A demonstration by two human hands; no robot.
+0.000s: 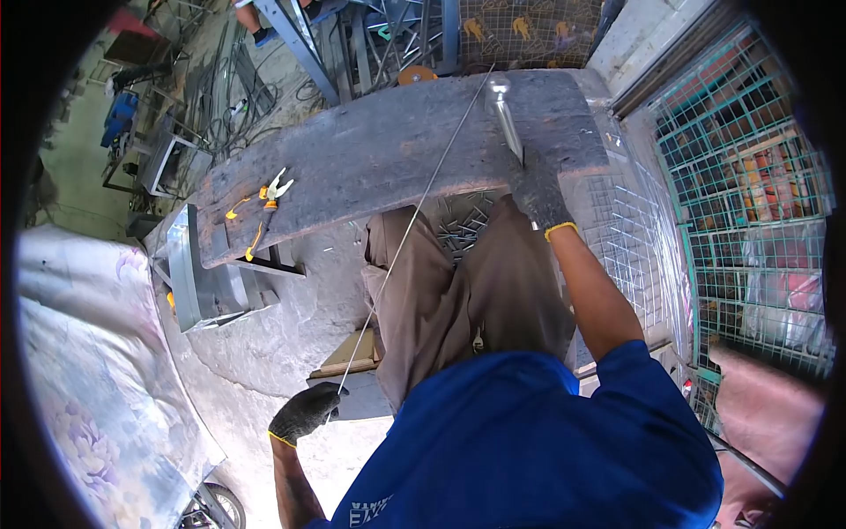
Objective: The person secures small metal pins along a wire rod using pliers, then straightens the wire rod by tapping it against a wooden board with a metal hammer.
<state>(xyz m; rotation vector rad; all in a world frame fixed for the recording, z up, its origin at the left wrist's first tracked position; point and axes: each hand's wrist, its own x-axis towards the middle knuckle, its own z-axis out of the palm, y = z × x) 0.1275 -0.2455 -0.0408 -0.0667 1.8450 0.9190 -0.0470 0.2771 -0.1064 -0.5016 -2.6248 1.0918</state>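
Observation:
My left hand (306, 412), in a dark glove with a yellow cuff, is closed around the lower end of a long thin metal rod (412, 222). The rod slants up across the dark wooden bench (352, 159) to its far edge. My right hand (541, 194), gloved the same way, grips a hammer (508, 126) over the bench's right part. The hammer's shiny metal head and shaft point away from me; its grip is mostly hidden by the glove. Pliers (270, 194) with orange-and-black handles lie at the bench's left end.
Several short metal pieces (463, 234) lie on the floor between my legs. A grey metal frame (183, 264) stands at the bench's left end. Green wire mesh (687, 203) lines the right side. Metal bars and cables (247, 84) clutter the floor beyond. Part of a person's leg (249, 16) shows at the top.

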